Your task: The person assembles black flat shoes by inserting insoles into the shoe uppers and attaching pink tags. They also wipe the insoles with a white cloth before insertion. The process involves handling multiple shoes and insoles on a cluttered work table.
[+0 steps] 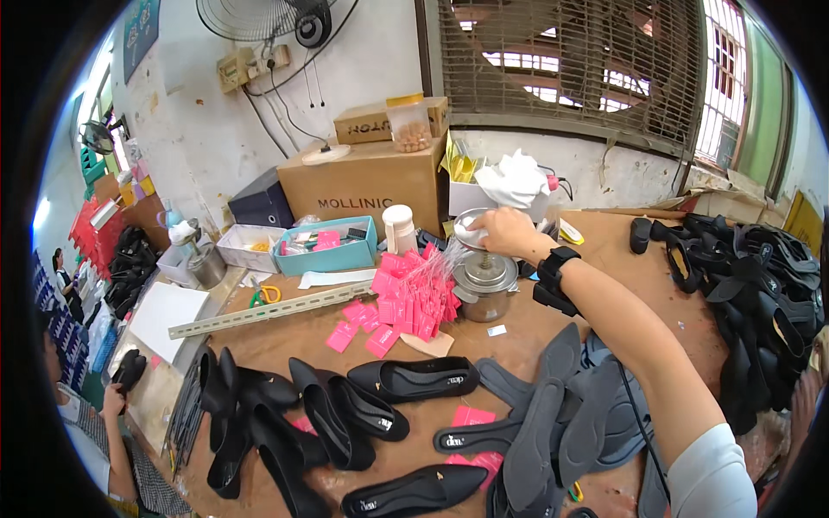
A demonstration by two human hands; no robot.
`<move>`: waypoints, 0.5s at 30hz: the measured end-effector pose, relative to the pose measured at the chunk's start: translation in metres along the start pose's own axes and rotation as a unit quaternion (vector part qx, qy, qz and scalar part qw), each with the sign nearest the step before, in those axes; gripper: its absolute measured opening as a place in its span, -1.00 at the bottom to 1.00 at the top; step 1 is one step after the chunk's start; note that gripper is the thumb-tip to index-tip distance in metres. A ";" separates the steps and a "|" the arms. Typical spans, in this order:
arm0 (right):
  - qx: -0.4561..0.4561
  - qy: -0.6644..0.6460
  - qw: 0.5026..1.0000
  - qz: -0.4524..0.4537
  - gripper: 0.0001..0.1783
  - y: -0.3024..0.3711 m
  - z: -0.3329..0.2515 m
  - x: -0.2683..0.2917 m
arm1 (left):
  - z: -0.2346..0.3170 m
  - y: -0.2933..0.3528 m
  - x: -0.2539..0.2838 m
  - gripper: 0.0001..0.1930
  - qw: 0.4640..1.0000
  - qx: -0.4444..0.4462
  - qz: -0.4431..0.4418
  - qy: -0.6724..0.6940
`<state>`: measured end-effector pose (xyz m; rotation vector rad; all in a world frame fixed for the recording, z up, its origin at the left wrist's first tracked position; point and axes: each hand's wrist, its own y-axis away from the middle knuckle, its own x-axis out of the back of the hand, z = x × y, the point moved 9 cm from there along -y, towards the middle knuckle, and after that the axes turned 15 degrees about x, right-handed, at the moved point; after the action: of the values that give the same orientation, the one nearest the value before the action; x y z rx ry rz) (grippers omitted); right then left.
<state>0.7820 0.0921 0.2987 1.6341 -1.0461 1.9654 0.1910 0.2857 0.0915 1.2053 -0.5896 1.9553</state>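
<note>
My right hand (pixel 507 231), with a black band (pixel 557 278) on its wrist, reaches in from the right. Its fingers are bunched over the round metal dish (pixel 460 241) on top of a lidded metal pot (pixel 486 298). Something white shows in the dish by the fingertips; what they pinch is hidden. Pink tags (pixel 413 298) with clear loops are heaped beside the pot. Nearer lie several black pointed flats (pixel 414 378) and a pile of grey insoles (pixel 540 432). A small white label (pixel 496 330) lies before the pot. My left hand is out of view.
A slotted metal bar (pixel 268 312) lies across the left, by scissors (pixel 266 295). A blue tray (pixel 324 253), a white bottle (pixel 398 229) and a carton (pixel 363 186) stand behind. Black shoes (pixel 760 285) are piled right. At left, another person's hand (pixel 114 400) holds a black shoe.
</note>
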 end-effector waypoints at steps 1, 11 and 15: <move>0.008 -0.003 0.998 -0.055 -0.55 -0.004 0.000 -0.014 | 0.000 0.000 0.000 -0.52 1.000 -0.003 0.005 -0.004; 0.025 -0.070 0.997 0.030 -0.76 0.007 0.001 -0.043 | 0.003 -0.005 -0.008 -0.48 0.998 0.028 0.015 -0.056; -0.004 -0.052 0.998 0.043 -0.77 0.003 0.009 -0.036 | 0.008 -0.005 -0.005 -0.49 0.997 0.012 0.014 -0.071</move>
<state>0.7951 0.0891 0.2642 1.7310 -1.1797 1.9435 0.2011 0.2812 0.0902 1.3664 -0.6585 1.9155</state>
